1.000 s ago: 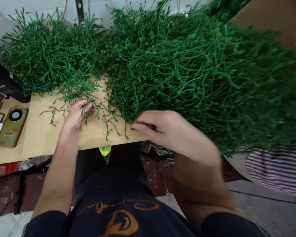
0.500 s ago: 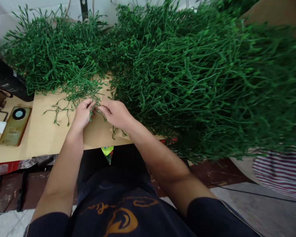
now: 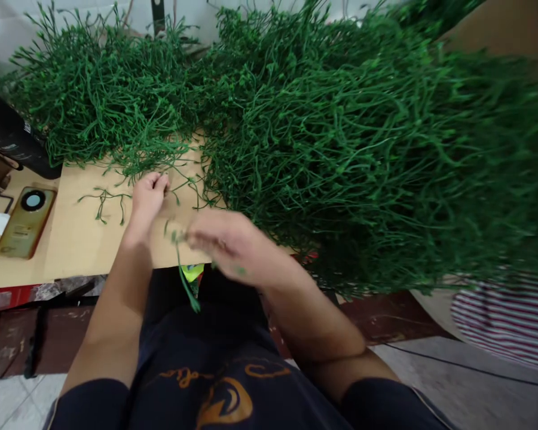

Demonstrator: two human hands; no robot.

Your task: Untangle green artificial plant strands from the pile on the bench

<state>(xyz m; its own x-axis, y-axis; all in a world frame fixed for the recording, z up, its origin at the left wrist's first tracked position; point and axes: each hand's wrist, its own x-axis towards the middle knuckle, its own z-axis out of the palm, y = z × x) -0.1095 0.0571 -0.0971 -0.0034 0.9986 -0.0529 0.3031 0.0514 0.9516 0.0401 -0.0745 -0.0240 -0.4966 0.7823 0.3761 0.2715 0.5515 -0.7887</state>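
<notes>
My left hand (image 3: 149,186) rests low over the tan board, its fingers curled closed beside loose green stems. Whatever may be between those fingers is hidden. Smeared by motion, my right hand (image 3: 228,242) is near the board's front edge, and its grip cannot be made out. By its fingertips is a blurred green sprig (image 3: 176,236), and a thin stem (image 3: 187,285) hangs or falls below it, past the edge. Behind my left hand lies a small heap of thin green plastic-looking stems (image 3: 147,156) with bud-like tips.
A large pile of green stems (image 3: 341,143) covers the right side, with another pile (image 3: 103,95) at the back left. On the left are a phone (image 3: 26,224) and a black bottle (image 3: 15,134). The tan board (image 3: 89,245) ends just before my body. Striped cloth (image 3: 502,322) shows at right.
My right hand has moved away from my left hand, toward my body and slightly right. Green sprigs now show by it, past the board's edge. The left hand has stayed nearly in place.
</notes>
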